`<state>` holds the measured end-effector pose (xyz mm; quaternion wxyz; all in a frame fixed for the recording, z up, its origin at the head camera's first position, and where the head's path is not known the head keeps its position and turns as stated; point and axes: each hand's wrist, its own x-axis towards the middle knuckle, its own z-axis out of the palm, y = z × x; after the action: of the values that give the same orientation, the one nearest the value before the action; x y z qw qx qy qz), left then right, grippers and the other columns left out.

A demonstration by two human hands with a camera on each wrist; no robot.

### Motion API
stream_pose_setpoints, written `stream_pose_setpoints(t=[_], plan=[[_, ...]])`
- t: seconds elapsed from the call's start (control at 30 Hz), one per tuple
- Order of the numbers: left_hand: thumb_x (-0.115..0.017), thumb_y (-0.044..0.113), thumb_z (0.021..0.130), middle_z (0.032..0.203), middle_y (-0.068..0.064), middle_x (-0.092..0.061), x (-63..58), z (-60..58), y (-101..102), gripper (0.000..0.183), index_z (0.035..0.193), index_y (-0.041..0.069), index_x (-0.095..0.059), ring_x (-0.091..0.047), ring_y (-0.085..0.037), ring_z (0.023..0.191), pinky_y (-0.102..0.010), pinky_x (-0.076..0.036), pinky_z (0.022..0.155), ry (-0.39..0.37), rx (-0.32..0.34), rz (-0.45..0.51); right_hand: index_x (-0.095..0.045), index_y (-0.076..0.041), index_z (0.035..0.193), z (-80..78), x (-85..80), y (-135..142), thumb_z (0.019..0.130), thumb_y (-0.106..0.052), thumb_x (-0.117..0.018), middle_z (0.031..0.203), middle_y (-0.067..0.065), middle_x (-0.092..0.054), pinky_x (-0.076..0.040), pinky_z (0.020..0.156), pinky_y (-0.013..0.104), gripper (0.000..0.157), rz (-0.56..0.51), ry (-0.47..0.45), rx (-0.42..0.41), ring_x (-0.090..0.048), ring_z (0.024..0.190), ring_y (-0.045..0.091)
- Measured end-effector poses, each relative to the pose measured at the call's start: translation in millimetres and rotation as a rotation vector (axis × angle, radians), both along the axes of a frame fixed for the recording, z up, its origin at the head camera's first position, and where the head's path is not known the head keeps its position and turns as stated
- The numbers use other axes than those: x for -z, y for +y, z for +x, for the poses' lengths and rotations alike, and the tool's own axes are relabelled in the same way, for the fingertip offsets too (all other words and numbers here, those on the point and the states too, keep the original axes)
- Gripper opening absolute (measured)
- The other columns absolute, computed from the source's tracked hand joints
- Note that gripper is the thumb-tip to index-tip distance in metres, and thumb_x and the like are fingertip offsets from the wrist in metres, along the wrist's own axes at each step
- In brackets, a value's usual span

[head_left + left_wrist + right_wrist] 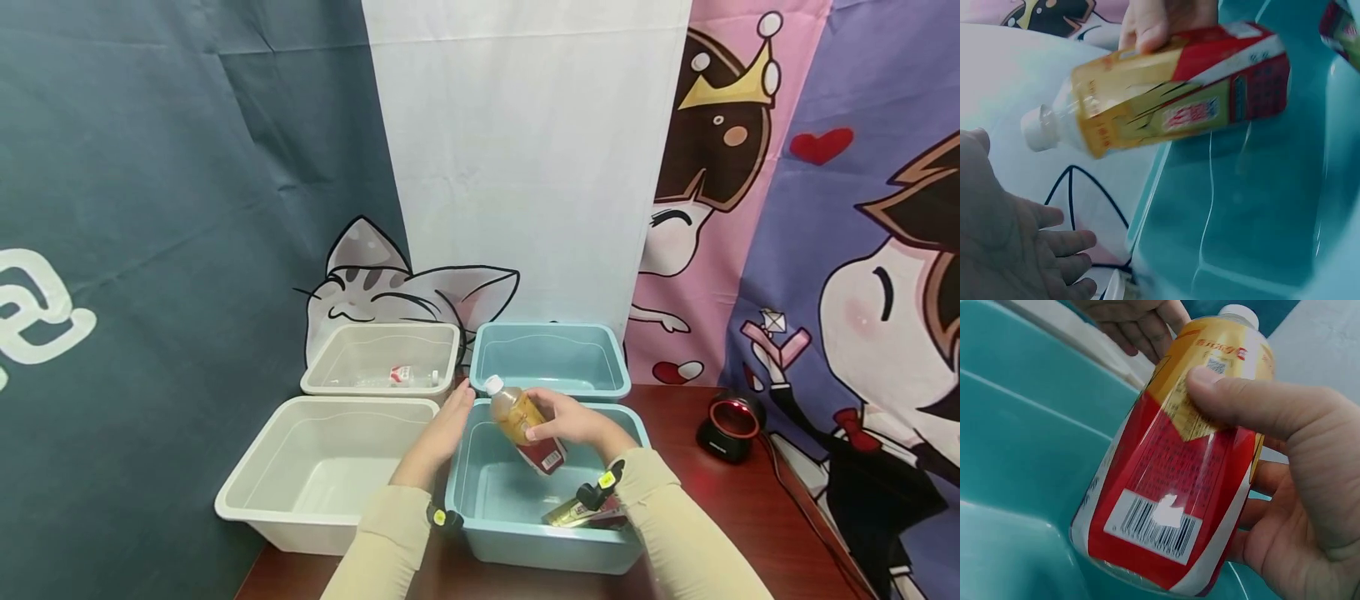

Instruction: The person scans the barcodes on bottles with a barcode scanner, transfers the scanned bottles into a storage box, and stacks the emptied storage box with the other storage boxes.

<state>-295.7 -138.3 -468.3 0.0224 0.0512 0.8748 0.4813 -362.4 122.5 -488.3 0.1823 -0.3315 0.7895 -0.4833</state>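
Observation:
My right hand [568, 418] grips a plastic bottle [517, 417] with a white cap and a yellow and red label. The bottle is tilted, cap toward the left, above the front blue bin [480, 533]. In the right wrist view the thumb lies across the label of the bottle [1166, 469], with a barcode below it. My left hand [444, 429] is held near the bin's left rim, fingers extended and holding nothing. The left wrist view has that palm [1016, 244] close to the cap, apart from it. Packaged items [573, 512] lie in the front blue bin, partly hidden by my right wrist.
A front white bin [277, 533] stands left of the blue one. Behind are a smaller white bin [322, 358] holding a clear bottle [412, 377] and a smaller blue bin [611, 358]. A black scanner [731, 427] with a red glow and a cable sits at the right on the table.

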Motion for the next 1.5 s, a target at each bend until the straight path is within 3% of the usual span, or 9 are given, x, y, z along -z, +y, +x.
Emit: stream_pose_setpoints(t=[0.13, 0.4, 0.67, 0.87, 1.07, 1.27, 1.5], plan=[[-0.019, 0.066, 0.103, 0.165, -0.019, -0.024, 0.9, -1.5, 11, 0.082, 0.161, 0.009, -0.025, -0.021, -0.043, 0.151, -0.067, -0.017, 0.117, 0.026, 0.017, 0.063, -0.04, -0.003, 0.149, -0.8, -2.5, 1, 0.089, -0.02, -0.076, 0.136, 0.019, -0.058, -0.047, 0.103, 0.058, 0.072, -0.079, -0.026, 0.022, -0.057, 0.124, 0.035], [-0.03, 0.058, 0.106, 0.157, -0.028, -0.034, 7.7, -4.8, 27, 0.076, 0.159, 0.003, -0.025, -0.032, -0.046, 0.145, -0.065, -0.027, 0.115, 0.057, 0.03, 0.107, -0.037, -0.01, 0.149, -3.5, -6.5, 2, 0.089, -0.023, -0.077, 0.139, 0.017, -0.056, -0.046, 0.105, 0.056, 0.073, -0.193, -0.109, 0.116, -0.055, 0.126, 0.034], [-0.061, 0.064, 0.092, 0.157, -0.026, -0.036, 21.0, -3.6, 48, 0.096, 0.161, 0.012, -0.019, -0.043, -0.046, 0.139, -0.063, -0.042, 0.105, -0.037, 0.02, 0.224, -0.033, -0.011, 0.151, -5.0, -8.4, 1, 0.089, -0.021, -0.073, 0.142, 0.022, -0.051, -0.044, 0.105, 0.06, 0.074, -0.288, -0.191, 0.238, -0.053, 0.128, 0.037], [-0.076, 0.05, 0.086, 0.145, -0.022, -0.05, 18.6, -3.3, 60, 0.095, 0.157, 0.011, -0.025, -0.057, -0.04, 0.126, -0.057, -0.051, 0.097, -0.041, 0.035, 0.225, -0.034, -0.008, 0.15, -4.7, -9.0, -1, 0.091, -0.019, -0.07, 0.14, 0.021, -0.053, -0.048, 0.103, 0.057, 0.071, -0.356, -0.213, 0.277, -0.058, 0.122, 0.032], [-0.081, 0.038, 0.085, 0.132, -0.015, -0.057, 18.0, -6.1, 66, 0.082, 0.147, 0.011, -0.036, -0.062, -0.03, 0.115, -0.051, -0.055, 0.093, -0.032, 0.011, 0.247, -0.035, -0.004, 0.149, -3.3, -8.4, -1, 0.093, -0.019, -0.069, 0.137, 0.022, -0.055, -0.05, 0.101, 0.055, 0.067, -0.385, -0.193, 0.286, -0.061, 0.117, 0.028], [-0.082, 0.034, 0.084, 0.122, -0.009, -0.062, 16.5, -11.3, 69, 0.071, 0.141, 0.01, -0.046, -0.063, -0.024, 0.107, -0.045, -0.056, 0.089, -0.032, -0.026, 0.308, -0.037, -0.005, 0.146, -5.7, -7.6, 0, 0.094, -0.019, -0.069, 0.134, 0.021, -0.057, -0.054, 0.096, 0.049, 0.062, -0.406, -0.186, 0.348, -0.062, 0.113, 0.027], [-0.082, 0.026, 0.085, 0.119, -0.009, -0.065, 21.3, -13.9, 69, 0.064, 0.137, 0.008, -0.05, -0.064, -0.023, 0.105, -0.044, -0.056, 0.089, -0.036, -0.024, 0.367, -0.035, -0.004, 0.148, -6.3, -2.4, 1, 0.095, -0.021, -0.069, 0.139, 0.024, -0.055, -0.051, 0.099, 0.055, 0.065, -0.399, -0.15, 0.367, -0.061, 0.118, 0.028]])
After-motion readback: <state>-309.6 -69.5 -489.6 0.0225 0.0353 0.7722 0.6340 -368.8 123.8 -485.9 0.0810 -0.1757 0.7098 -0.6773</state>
